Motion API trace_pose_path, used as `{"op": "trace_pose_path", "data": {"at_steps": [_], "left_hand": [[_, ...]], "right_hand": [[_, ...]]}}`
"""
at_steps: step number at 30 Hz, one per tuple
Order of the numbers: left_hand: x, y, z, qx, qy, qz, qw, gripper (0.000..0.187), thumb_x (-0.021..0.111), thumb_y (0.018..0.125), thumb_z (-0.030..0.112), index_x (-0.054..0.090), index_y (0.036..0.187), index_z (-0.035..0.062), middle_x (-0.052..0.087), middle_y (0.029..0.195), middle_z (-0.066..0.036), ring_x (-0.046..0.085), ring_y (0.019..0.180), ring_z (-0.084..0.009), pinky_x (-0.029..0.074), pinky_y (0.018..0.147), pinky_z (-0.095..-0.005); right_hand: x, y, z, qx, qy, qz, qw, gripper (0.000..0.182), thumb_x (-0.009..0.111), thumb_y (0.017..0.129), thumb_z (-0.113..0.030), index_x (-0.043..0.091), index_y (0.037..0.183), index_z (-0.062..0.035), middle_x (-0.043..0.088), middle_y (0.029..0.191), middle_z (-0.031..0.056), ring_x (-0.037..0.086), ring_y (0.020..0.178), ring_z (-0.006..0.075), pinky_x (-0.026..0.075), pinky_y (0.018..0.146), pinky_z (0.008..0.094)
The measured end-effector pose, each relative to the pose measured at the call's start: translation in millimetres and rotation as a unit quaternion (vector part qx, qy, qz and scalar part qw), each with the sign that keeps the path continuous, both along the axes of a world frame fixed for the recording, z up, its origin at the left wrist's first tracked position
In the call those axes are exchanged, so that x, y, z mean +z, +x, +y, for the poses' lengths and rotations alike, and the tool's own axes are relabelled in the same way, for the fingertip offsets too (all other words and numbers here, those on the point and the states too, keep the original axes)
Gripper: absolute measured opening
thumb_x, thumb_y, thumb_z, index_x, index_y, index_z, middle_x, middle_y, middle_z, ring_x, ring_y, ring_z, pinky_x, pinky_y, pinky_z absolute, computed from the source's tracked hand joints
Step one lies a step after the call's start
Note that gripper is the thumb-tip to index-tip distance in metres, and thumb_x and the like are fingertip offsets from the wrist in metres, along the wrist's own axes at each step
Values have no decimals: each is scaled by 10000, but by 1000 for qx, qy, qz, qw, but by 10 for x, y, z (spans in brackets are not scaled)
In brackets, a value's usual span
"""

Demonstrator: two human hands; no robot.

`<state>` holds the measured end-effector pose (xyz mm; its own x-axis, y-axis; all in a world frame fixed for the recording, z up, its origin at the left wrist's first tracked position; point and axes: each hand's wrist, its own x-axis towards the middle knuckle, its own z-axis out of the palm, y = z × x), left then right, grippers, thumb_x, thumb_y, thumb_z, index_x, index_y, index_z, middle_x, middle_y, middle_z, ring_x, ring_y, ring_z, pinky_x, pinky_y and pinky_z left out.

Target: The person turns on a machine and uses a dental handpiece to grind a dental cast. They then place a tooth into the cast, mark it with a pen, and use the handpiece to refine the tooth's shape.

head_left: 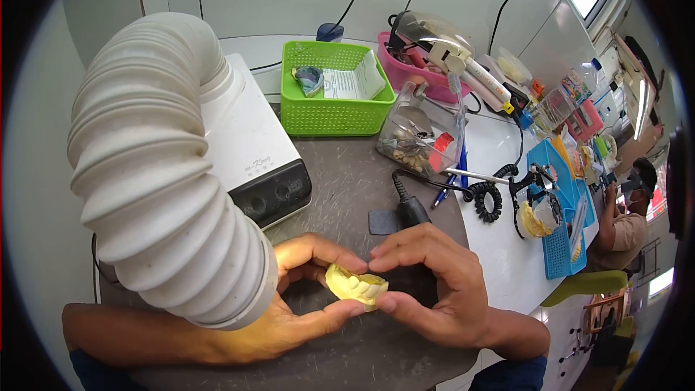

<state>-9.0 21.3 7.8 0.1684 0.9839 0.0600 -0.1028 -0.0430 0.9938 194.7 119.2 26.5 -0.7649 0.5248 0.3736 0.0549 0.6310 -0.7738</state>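
Observation:
A pale yellow dental cast (356, 287) with a row of teeth is up between my two hands, just above the dark work surface. My left hand (293, 322) pinches its left side, thumb below and fingers above, lit by warm light beside the hose mouth. From the other side, my right hand (452, 289) has its thumb at the cast's right end and its fingertips arched over the top. Whether those right fingertips press on the cast is hard to make out. Just beyond my right hand lies a black handpiece (413, 210) with a coiled cord.
A white ribbed hose (145, 174) bends over my left forearm from a white machine (253, 141). Behind stand a green basket (333, 119), a pink basket (405, 72) and a clear container (420, 130). Right are an articulator (536, 206), a blue basket (561, 253) and a seated person (630, 221).

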Motion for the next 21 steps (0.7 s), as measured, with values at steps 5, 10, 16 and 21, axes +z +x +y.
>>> {"op": "trace_pose_path", "data": {"at_steps": [5, 10, 16, 21], "left_hand": [[-13, -5, 23, -9, 34, 48, 998, 369, 728, 832, -10, 547, 1153, -1, 564, 1228, -154, 581, 1152, -206, 481, 998, -339], [-38, -21, 51, -10, 89, 106, 990, 346, 711, 839, -23, 559, 1149, 8, 545, 1252, -165, 584, 1149, -222, 482, 1005, -344], [-1, -13, 62, 4, 50, 137, 989, 296, 707, 833, -32, 589, 1101, 4, 552, 1246, -160, 576, 1169, -231, 485, 1002, -344], [23, -12, 50, 34, 88, 197, 976, 295, 747, 815, 17, 611, 1076, 32, 619, 1138, -99, 589, 1147, -227, 420, 1066, -397]], "right_hand": [[-9, 31, -11, 10, -57, -29, 998, 137, 745, 818, -65, 702, 936, -12, 668, 965, 134, 674, 873, 203, 527, 732, 289], [9, 27, -10, 9, -81, -39, 996, 101, 725, 818, -26, 704, 915, -5, 676, 898, 124, 678, 842, 204, 527, 709, 288], [-4, 14, -36, -21, -52, -38, 998, 101, 724, 810, -18, 707, 908, -3, 684, 899, 117, 681, 819, 202, 532, 685, 292], [-26, 16, -31, -18, -44, -31, 998, 98, 730, 822, -29, 712, 914, -2, 689, 888, 115, 680, 804, 195, 530, 663, 279]]}}
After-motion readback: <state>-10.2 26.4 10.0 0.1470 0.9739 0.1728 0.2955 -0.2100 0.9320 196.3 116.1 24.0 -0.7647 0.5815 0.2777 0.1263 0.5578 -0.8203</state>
